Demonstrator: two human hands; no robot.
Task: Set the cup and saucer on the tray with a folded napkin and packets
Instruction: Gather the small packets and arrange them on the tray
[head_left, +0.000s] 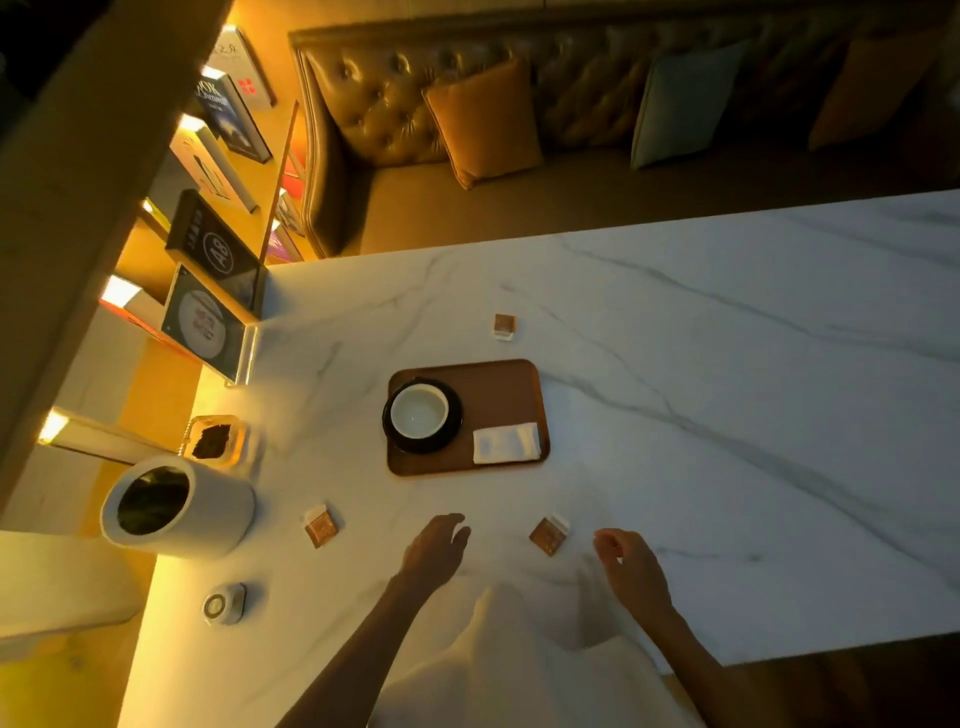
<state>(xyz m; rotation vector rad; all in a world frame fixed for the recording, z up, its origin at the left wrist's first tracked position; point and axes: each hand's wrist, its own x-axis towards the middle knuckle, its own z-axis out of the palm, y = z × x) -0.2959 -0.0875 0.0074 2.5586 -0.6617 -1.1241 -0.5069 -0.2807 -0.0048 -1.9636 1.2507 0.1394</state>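
Note:
A brown tray (498, 384) lies on the white marble table. On its left side a white cup (418, 410) stands on a black saucer (453, 431). A folded white napkin (506, 443) lies in the tray's near right corner. Three brown packets lie on the table off the tray: one beyond it (504, 326), one near left (320, 526), one near right (548, 534). My left hand (435, 548) hovers below the tray, fingers apart and holding nothing. My right hand (631, 569) is just right of the near right packet, fingers loosely curled, not touching it.
A white cylindrical container (176, 506) and a small glass dish of dark leaves (214, 441) stand at the table's left edge. A small round device (224, 603) lies near the left front. Books line a lit shelf at left; a tufted sofa sits behind the table.

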